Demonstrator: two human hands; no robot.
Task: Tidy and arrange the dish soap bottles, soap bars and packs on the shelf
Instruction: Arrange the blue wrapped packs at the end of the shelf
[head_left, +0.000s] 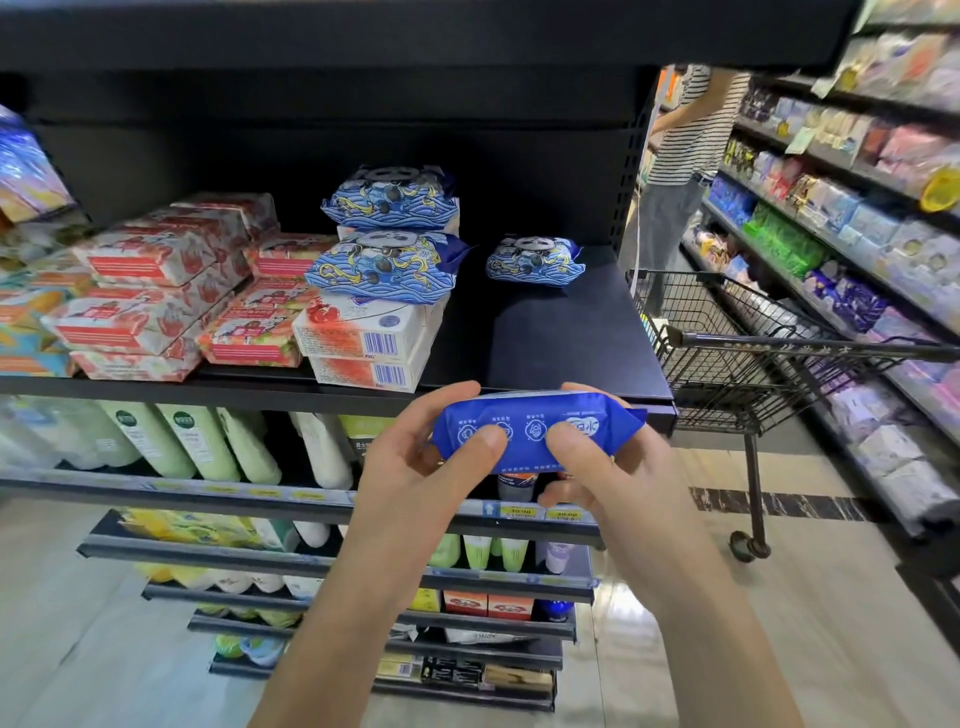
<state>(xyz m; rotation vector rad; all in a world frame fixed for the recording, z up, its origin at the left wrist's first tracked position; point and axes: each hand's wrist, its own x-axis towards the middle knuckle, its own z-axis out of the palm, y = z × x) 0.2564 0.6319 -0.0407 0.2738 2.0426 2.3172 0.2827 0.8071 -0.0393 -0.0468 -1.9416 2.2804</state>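
While the hands, left (415, 467) and right (605, 470), grip it, a glossy, pillow-shaped blue pack (537, 413) before the matte black shelf (561, 332).

One head-worn wide-angle view looks forward and down, close to the shelf (561, 332).

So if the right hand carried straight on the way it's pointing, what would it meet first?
The right hand, gripping the blue pack, points up and into the shelf. Bare board lies ahead, so the lone panda pack looks first, though the shelf's front lip could catch it; depth is unclear.
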